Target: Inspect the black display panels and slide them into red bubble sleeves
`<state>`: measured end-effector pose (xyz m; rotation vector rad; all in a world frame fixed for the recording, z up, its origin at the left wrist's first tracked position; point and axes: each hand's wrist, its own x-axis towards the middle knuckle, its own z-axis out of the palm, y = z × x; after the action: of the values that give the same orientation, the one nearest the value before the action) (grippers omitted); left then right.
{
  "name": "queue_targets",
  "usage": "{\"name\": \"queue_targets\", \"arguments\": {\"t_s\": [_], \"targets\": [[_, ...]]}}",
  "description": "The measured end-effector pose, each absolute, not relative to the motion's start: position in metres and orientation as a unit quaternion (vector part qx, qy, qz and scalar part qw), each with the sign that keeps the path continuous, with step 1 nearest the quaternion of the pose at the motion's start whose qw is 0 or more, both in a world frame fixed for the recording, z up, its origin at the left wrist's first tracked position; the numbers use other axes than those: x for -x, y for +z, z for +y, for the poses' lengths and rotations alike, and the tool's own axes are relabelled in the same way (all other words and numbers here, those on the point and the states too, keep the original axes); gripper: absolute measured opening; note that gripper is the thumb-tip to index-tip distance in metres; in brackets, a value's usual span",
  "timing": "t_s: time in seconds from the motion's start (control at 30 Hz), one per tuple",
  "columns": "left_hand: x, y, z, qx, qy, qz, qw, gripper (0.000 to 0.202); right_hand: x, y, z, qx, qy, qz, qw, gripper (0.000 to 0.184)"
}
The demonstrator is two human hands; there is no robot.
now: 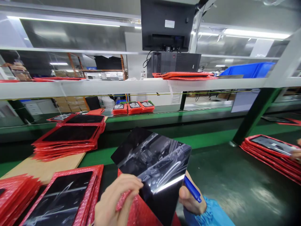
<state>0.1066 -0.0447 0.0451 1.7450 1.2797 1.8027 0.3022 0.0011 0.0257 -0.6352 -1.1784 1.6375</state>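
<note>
A glossy black panel (152, 163) is tilted up in front of me, half out of a red bubble-wrap pouch (138, 213). My left hand (115, 201) is closed, pinching the pouch and the panel's lower edge. My right hand (189, 201), in a blue sleeve, is closed on the panel's right side and also grips a blue pen (192, 189). A stack of red pouches with black panels (63, 201) lies just left of my left hand.
More red pouch stacks lie at the left (68, 138), far left bottom (14, 194) and right (270, 153), where another person's fingers (296, 152) touch. A green conveyor (199, 141) runs across. A monitor (166, 25) and a blue bin (246, 69) sit above the shelf.
</note>
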Motion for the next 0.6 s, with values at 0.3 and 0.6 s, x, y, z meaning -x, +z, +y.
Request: {"name": "queue_targets", "arguments": {"t_s": [0.3, 0.6], "targets": [[-0.077, 0.045, -0.013, -0.448, 0.592, 0.476, 0.472, 0.026, -0.308, 0.024, -0.001, 0.168, 0.709, -0.428, 0.535, 0.069], [-0.09, 0.043, -0.001, -0.123, 0.8, 0.356, 0.466, 0.014, -0.285, 0.025, -0.002, 0.12, 0.733, -0.441, 0.504, 0.068]]}}
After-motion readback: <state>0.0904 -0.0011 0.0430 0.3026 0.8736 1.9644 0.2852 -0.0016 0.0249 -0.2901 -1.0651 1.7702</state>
